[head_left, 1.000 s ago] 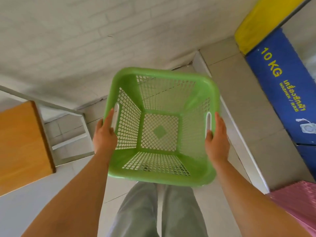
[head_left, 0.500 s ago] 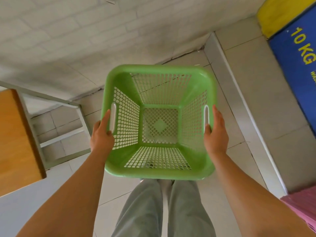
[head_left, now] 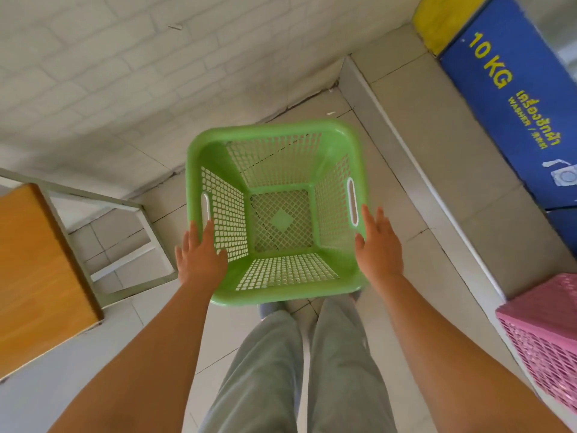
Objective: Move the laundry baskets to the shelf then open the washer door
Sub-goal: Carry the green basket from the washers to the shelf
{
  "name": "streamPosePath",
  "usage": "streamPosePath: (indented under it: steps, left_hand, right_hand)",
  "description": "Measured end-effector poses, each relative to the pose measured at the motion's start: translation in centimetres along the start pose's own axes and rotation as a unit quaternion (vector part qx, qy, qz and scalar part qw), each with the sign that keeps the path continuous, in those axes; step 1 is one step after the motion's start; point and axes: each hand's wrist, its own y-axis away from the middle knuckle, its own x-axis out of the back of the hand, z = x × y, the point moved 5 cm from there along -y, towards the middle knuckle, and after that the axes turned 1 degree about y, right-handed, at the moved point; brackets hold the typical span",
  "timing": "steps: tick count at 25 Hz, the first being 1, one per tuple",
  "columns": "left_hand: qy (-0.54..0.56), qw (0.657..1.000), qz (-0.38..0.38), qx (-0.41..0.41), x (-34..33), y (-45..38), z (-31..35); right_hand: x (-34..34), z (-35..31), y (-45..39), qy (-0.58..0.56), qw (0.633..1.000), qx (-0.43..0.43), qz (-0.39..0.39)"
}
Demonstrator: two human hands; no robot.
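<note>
Green lattice-walled plastic basket [head_left: 274, 210], squarish and empty, sits between the splayed, ungripping left hand [head_left: 199, 259] and right hand [head_left: 379, 248].

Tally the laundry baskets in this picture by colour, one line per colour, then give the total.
Green basket: 1
Pink basket: 1, partly cut off at the right edge
Total: 2
</note>
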Motion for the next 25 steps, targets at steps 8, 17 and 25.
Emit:
streamPosePath:
  steps: [8,17,25]
  left_hand:
    - [-0.055,0.991,0.019,-0.117,3.6,9.5,8.1]
    - [-0.073,0.966,-0.035,-0.247,-5.3,26.8,22.4]
    - [-0.105,0.899,-0.058,-0.422,-12.9,39.2,38.2]
  right_hand:
    - [4.5,7.4,12.6,-0.057,0.995,-0.082,0.024]
    - [5.7,25.8,29.2,-0.100,0.976,-0.185,0.055]
    - [7.1,41.9,39.1,-0.166,0.926,-0.316,0.125]
